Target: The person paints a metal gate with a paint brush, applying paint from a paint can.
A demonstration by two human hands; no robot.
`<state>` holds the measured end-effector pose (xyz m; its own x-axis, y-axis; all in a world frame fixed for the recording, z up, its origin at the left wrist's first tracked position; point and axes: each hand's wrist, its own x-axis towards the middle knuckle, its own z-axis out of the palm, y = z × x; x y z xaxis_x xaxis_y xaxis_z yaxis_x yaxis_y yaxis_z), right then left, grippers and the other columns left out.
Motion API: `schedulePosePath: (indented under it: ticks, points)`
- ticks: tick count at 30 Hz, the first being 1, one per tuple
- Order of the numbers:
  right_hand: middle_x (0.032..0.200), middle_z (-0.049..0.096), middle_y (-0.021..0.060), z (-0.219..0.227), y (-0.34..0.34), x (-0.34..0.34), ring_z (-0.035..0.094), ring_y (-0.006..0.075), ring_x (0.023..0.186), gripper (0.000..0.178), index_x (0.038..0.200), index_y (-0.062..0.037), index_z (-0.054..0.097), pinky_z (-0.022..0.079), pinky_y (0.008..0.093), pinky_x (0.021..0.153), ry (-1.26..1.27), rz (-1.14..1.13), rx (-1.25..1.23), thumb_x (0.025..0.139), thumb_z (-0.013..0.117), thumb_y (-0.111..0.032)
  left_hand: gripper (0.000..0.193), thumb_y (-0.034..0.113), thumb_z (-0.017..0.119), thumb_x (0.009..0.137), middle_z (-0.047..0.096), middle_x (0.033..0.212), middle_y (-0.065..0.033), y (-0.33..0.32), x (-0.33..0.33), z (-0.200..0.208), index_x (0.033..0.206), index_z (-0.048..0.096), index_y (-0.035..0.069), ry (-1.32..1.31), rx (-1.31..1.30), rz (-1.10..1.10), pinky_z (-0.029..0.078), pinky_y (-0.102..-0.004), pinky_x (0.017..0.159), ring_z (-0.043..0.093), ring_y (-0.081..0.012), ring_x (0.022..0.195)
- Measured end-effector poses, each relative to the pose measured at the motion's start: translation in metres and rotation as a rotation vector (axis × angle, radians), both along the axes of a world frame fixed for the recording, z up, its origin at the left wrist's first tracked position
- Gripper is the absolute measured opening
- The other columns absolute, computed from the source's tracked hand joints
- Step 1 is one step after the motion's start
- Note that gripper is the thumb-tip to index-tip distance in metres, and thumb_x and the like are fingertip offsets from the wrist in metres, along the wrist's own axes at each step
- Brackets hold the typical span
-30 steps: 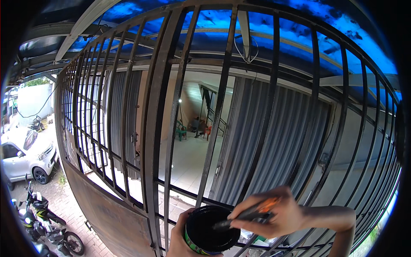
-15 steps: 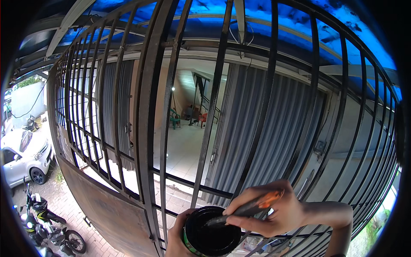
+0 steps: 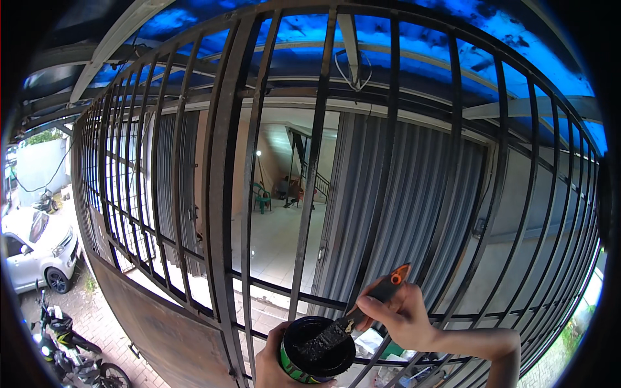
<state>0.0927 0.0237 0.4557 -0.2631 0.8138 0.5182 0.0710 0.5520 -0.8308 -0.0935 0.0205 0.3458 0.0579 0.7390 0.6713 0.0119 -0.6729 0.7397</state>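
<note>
My left hand [image 3: 269,362] is closed around a small paint can [image 3: 299,374] with a green side and a black-coated inside. A paintbrush [image 3: 381,291] with a dark handle and orange end is pinched in my right hand [image 3: 409,318], just right of the can. Its black, paint-covered bristles [image 3: 323,341] slant down into the can's mouth. Directly beyond both hands rises a tall metal gate [image 3: 220,194] of upright bars, mostly black. The can's lower part and some left fingers are hidden.
A brownish sheet-metal panel [image 3: 171,336] fills the gate's lower left. Behind the bars stand grey folding shutters [image 3: 401,194] and a green chair [image 3: 261,197]. Motorcycles [image 3: 71,343] and a white car [image 3: 42,249] are at left. White and green items [image 3: 388,352] lie beyond the can.
My right hand has shifted left and turned, so the brush handle now points more upward and its bristles show in the can. The view has tilted slightly, showing more of the gate's top.
</note>
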Motion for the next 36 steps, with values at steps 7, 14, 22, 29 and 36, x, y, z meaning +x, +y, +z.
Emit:
schedulePosePath:
  ticks: [7, 14, 22, 29, 36]
  points:
    - [0.071, 0.06, 0.0107, -0.004, 0.011, 0.008, 0.063, 0.0155, 0.062, 0.024, 0.087, 0.0087, 0.057, 0.054, 0.0248, 0.057, 0.094, -0.033, -0.282, 0.084, 0.061, -0.015, 0.093, 0.027, 0.085, 0.044, 0.057, 0.108, -0.017, 0.004, 0.0, -0.005, 0.12, 0.04, -0.001, -0.001, 0.027, 0.055, 0.046, -0.0367, 0.086, 0.057, -0.0255, 0.099]
    - [0.072, 0.061, 0.0105, 0.025, 0.023, 0.014, 0.062, 0.0167, 0.06, 0.031, 0.083, 0.0053, 0.058, 0.052, 0.0276, 0.057, 0.304, -0.145, -0.215, 0.079, 0.067, -0.023, 0.091, 0.025, 0.085, 0.044, 0.057, 0.107, -0.0156, 0.017, 0.0, -0.001, 0.119, 0.041, 0.001, 0.004, 0.118, 0.04, 0.045, -0.0371, 0.087, 0.056, -0.0242, 0.099]
    - [0.061, 0.06, 0.0039, 0.237, 0.075, -0.016, 0.057, 0.0086, 0.054, 0.027, 0.082, 0.0012, 0.058, 0.043, 0.0232, 0.05, -0.073, -0.299, 1.147, 0.082, 0.063, -0.025, 0.091, 0.023, 0.087, 0.042, 0.056, 0.108, -0.0156, 0.02, -0.003, -0.01, 0.118, 0.041, 0.002, -0.153, 0.109, -0.065, 0.046, -0.0394, 0.087, 0.056, -0.0253, 0.1]
    - [0.055, 0.056, 0.0131, 0.305, 0.086, -0.063, 0.058, 0.0263, 0.051, 0.026, 0.08, 0.0038, 0.056, 0.045, 0.0337, 0.051, -0.633, -0.526, 1.616, 0.078, 0.064, -0.021, 0.091, 0.024, 0.087, 0.043, 0.056, 0.108, -0.0155, 0.014, -0.017, -0.013, 0.119, 0.042, 0.001, -0.119, 0.049, -0.026, 0.046, -0.0389, 0.088, 0.056, -0.0246, 0.101]
    - [0.053, 0.055, 0.0128, 0.34, 0.089, -0.067, 0.058, 0.0289, 0.052, 0.023, 0.09, -0.0005, 0.058, 0.047, 0.0369, 0.053, -0.786, -0.794, 1.746, 0.081, 0.059, -0.022, 0.096, 0.026, 0.087, 0.043, 0.057, 0.109, -0.0166, 0.017, -0.022, -0.015, 0.122, 0.039, -0.001, -0.094, 0.083, -0.017, 0.047, -0.0379, 0.087, 0.057, -0.025, 0.101]
